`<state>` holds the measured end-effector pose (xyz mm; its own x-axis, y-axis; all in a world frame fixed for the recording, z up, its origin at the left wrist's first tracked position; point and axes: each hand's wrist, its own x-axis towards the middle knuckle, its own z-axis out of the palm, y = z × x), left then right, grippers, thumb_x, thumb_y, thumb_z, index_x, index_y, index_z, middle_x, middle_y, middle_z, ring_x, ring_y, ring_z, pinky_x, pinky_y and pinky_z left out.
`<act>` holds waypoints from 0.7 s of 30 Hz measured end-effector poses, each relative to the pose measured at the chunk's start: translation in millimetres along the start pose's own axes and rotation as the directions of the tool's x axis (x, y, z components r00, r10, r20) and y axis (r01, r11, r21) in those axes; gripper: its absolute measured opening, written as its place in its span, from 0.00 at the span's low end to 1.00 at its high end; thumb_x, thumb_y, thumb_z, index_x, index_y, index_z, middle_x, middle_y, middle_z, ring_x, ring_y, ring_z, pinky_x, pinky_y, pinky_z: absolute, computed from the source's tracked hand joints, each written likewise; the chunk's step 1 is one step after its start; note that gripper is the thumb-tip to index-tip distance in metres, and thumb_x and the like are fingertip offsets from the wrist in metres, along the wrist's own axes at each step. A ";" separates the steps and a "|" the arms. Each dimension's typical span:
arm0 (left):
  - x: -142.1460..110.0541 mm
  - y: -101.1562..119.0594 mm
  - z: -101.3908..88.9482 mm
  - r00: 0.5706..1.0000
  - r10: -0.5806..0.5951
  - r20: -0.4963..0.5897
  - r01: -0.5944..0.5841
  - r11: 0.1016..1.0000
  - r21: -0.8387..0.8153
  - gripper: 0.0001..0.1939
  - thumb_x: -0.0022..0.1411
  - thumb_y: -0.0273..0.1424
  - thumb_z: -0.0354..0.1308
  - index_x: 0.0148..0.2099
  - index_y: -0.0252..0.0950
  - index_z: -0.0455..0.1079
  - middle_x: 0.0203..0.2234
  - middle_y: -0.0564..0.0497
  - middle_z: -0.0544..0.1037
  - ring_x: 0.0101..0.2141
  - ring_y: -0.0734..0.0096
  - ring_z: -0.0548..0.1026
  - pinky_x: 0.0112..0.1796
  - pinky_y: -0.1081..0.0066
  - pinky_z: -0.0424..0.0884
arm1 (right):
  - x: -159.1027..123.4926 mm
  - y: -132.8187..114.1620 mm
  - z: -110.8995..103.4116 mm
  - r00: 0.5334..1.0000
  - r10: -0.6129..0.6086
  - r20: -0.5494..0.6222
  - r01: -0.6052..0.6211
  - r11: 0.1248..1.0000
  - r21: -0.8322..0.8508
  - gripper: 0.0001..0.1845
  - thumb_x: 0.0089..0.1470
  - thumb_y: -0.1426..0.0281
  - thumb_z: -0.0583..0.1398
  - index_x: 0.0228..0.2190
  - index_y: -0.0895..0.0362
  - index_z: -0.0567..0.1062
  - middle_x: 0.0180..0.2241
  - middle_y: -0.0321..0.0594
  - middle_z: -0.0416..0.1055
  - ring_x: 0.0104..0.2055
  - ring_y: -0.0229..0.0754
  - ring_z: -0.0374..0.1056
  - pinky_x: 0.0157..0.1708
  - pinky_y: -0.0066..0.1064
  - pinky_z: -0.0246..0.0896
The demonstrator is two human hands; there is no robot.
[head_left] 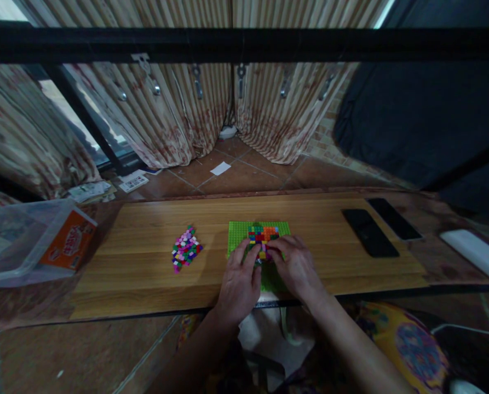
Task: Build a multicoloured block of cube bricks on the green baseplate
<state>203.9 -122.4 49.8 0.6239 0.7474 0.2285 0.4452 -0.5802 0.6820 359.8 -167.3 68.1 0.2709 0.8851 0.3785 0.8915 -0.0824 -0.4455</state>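
Observation:
A green studded baseplate [236, 231] lies on the wooden board, bearing a patch of small multicoloured toy bricks [259, 238] in red, orange, yellow, blue and green. My left hand [239, 282] rests over the plate's left side, fingers apart and fingertips touching the left edge of the patch. From the right, my right hand [297, 264] reaches over the patch with its thumb and fingers bent together at the bricks; whatever they pinch is hidden. Left of the plate is a loose pile of small bricks [185, 248] in pink, white, green, red and blue.
Two dark phones, a nearer one [370, 232] and a farther one [395, 219], lie at the right. A white oblong object [476, 253] sits beyond them. A clear plastic box [26, 219] with an orange label stands left. A dark metal bar [244, 45] crosses above, before striped curtains.

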 end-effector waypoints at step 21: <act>-1.1 -1.8 1.8 1.000 0.017 0.009 -0.018 0.998 0.056 0.26 0.64 0.26 0.48 0.64 0.42 0.57 0.64 0.45 0.57 0.62 0.60 0.58 0.60 0.56 0.60 | -2.9 5.7 8.6 0.997 -0.004 -0.071 0.006 1.000 0.024 0.12 0.62 0.67 0.55 0.32 0.54 0.79 0.32 0.40 0.75 0.36 0.44 0.66 0.40 0.35 0.60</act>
<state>203.6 -122.7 47.1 0.6373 0.7342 0.2341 0.4692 -0.6107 0.6379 361.0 -166.4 57.5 0.2924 0.8508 0.4367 0.8842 -0.0665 -0.4624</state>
